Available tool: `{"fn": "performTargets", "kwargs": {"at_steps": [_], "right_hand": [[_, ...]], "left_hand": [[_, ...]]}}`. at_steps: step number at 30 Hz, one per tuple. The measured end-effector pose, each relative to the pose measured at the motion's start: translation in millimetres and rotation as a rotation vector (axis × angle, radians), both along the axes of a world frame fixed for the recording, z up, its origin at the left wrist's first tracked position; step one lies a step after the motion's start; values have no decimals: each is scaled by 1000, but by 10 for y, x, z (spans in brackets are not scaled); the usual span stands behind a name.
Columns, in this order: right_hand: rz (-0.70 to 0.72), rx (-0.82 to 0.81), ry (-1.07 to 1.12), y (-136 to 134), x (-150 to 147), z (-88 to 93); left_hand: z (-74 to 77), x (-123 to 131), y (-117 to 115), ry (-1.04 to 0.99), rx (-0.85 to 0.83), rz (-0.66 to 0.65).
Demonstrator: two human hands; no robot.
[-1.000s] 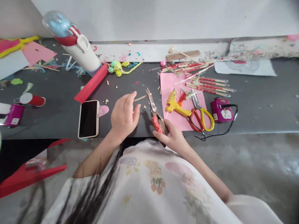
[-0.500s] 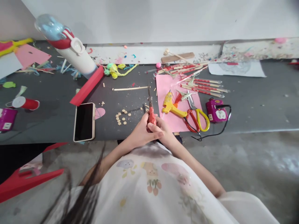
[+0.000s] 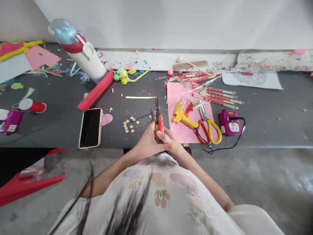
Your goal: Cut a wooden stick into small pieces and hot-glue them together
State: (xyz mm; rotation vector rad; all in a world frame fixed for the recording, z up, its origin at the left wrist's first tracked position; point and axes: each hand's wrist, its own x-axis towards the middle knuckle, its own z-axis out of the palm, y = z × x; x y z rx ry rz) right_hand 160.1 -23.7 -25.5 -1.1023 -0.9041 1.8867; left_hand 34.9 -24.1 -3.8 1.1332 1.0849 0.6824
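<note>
Both of my hands are wrapped round the red handles of a pair of pliers [image 3: 158, 115] at the near edge of the dark table [image 3: 269, 111]. My left hand [image 3: 146, 143] grips from the left, my right hand [image 3: 171, 141] from the right. The closed jaws point away from me. A thin wooden stick [image 3: 140, 97] lies on the table beyond the jaws. Several small pale cut pieces [image 3: 130, 124] are scattered just left of the pliers.
A phone [image 3: 90, 128] lies to the left. On a pink sheet [image 3: 186, 107] to the right rest a yellow glue gun [image 3: 181, 115] and scissors [image 3: 207, 125]. Nearby are a purple power socket [image 3: 229, 122], red-patterned sticks [image 3: 215, 93], a tilted bottle [image 3: 78, 50] and a red strip [image 3: 96, 91].
My left hand let go of the stick, which now lies on the table, and joined my right hand on the pliers' handles. The jaws have closed.
</note>
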Motion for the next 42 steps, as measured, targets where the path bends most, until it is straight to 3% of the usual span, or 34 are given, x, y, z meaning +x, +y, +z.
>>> {"fn": "performTargets", "kwargs": {"at_steps": [8, 22, 42], "right_hand": [[1, -46, 43, 22, -13, -56], [37, -83, 47, 45, -9, -127], [36, -124, 41, 31, -14, -77]], "left_hand": [[48, 5, 37, 49, -4, 20], [1, -20, 30, 142, 10, 40], [-13, -15, -9, 157, -11, 96]]}}
